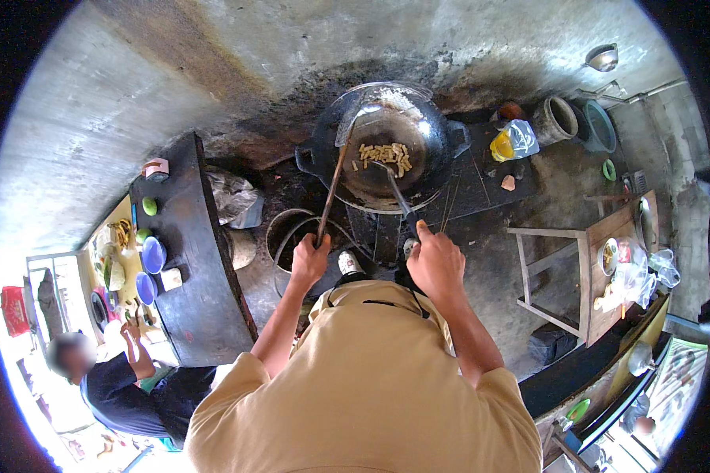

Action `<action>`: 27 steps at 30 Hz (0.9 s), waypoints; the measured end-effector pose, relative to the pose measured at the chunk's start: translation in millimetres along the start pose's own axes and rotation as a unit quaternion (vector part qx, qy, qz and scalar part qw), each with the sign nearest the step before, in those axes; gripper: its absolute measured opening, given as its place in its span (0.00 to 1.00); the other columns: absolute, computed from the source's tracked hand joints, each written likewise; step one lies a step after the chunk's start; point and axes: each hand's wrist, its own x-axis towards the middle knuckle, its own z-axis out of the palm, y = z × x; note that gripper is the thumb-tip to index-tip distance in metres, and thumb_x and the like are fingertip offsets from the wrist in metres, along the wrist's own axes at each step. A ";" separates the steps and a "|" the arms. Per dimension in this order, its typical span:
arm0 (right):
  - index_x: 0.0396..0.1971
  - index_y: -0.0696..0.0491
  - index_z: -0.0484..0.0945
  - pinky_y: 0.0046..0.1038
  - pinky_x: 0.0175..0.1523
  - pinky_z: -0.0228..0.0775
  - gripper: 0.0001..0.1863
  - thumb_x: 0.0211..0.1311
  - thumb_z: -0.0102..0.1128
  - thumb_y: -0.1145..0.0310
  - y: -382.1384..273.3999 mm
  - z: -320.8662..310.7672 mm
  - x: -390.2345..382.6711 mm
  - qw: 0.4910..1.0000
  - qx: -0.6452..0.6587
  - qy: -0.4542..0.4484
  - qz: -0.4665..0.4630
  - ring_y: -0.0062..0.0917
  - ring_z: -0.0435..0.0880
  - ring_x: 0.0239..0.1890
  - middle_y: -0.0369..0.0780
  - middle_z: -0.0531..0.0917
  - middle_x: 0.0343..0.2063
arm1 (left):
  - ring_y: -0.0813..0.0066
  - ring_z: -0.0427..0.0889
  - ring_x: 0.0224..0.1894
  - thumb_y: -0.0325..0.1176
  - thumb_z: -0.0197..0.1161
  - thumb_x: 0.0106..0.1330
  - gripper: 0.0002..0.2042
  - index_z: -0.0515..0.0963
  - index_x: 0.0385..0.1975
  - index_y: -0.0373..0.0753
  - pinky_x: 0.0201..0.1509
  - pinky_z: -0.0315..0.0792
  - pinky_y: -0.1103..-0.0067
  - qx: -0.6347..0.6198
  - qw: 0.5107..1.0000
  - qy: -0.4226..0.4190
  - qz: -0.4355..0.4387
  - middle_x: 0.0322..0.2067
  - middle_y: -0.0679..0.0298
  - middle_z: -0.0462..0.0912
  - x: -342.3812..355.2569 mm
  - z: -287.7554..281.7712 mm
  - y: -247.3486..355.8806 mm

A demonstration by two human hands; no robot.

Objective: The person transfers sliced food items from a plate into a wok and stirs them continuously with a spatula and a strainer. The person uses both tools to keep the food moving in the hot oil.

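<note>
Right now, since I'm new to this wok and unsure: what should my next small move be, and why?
With the utensil in your right hand, perhaps nudge the yellow-brown pieces apart: most lie bunched together in the wok, and the utensil's tip is right by them.

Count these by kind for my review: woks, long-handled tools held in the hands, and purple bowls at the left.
Wok: 1
Long-handled tools: 2, one in the left hand, one in the right hand
Purple bowls: 2
Total: 5
</note>
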 end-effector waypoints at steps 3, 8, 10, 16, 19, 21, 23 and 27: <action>0.59 0.52 0.75 0.49 0.42 0.79 0.25 0.60 0.58 0.65 -24.2 -4.5 0.1 0.998 -0.008 -0.057 -0.016 0.48 0.86 0.37 0.52 0.83 0.35 | 0.35 0.81 0.38 0.50 0.61 0.68 0.23 0.77 0.32 0.29 0.41 0.74 0.58 -0.013 0.999 0.021 0.030 0.28 0.37 0.80 4.6 -0.6 -0.2; 0.59 0.61 0.72 0.44 0.44 0.81 0.27 0.59 0.59 0.68 -59.5 21.4 33.6 0.996 -0.020 -0.083 -0.020 0.48 0.87 0.41 0.55 0.84 0.39 | 0.36 0.81 0.37 0.50 0.60 0.68 0.23 0.76 0.32 0.29 0.40 0.74 0.60 -0.040 0.999 0.010 -0.006 0.27 0.40 0.80 5.9 -1.1 2.9; 0.59 0.62 0.72 0.43 0.44 0.82 0.28 0.58 0.60 0.69 -58.5 25.0 51.3 0.999 -0.023 -0.038 -0.014 0.48 0.87 0.41 0.55 0.84 0.40 | 0.37 0.81 0.36 0.50 0.60 0.68 0.23 0.76 0.32 0.29 0.40 0.74 0.60 -0.040 0.999 0.010 -0.005 0.27 0.40 0.80 3.5 -3.2 3.4; 0.55 0.50 0.79 0.45 0.41 0.80 0.25 0.53 0.60 0.70 -4.4 -12.5 18.6 0.996 -0.085 0.025 -0.001 0.47 0.87 0.38 0.50 0.82 0.37 | 0.35 0.81 0.37 0.48 0.61 0.68 0.22 0.75 0.31 0.29 0.39 0.73 0.58 -0.024 1.000 0.003 -0.004 0.28 0.39 0.81 -2.8 -3.4 -2.6; 0.52 0.49 0.81 0.42 0.39 0.80 0.24 0.51 0.63 0.69 19.4 -25.0 -6.6 0.989 -0.145 0.036 -0.005 0.42 0.86 0.39 0.47 0.81 0.36 | 0.34 0.81 0.39 0.48 0.61 0.68 0.21 0.75 0.34 0.29 0.40 0.73 0.57 -0.018 1.000 -0.001 -0.008 0.29 0.37 0.81 -6.4 1.8 -7.0; 0.52 0.48 0.80 0.39 0.38 0.81 0.24 0.50 0.64 0.69 33.3 -19.3 -9.1 0.981 -0.185 0.049 -0.014 0.40 0.85 0.38 0.46 0.80 0.37 | 0.34 0.81 0.39 0.48 0.61 0.68 0.21 0.75 0.35 0.30 0.41 0.74 0.57 0.010 1.000 0.005 -0.012 0.30 0.37 0.81 -9.3 7.8 -9.1; 0.54 0.46 0.81 0.40 0.40 0.80 0.25 0.52 0.62 0.70 47.2 -1.4 -2.5 0.983 -0.171 0.061 -0.014 0.40 0.84 0.39 0.45 0.79 0.36 | 0.34 0.81 0.40 0.48 0.61 0.68 0.21 0.75 0.36 0.29 0.42 0.74 0.56 -0.003 1.000 -0.010 -0.019 0.31 0.36 0.81 -12.0 15.8 -11.8; 0.57 0.42 0.79 0.42 0.39 0.79 0.26 0.55 0.62 0.71 73.4 43.9 45.2 0.981 -0.155 0.102 -0.055 0.41 0.84 0.38 0.45 0.77 0.35 | 0.34 0.81 0.44 0.49 0.60 0.68 0.23 0.77 0.40 0.29 0.47 0.74 0.54 0.004 0.998 -0.039 -0.055 0.36 0.34 0.82 -16.3 31.1 -16.4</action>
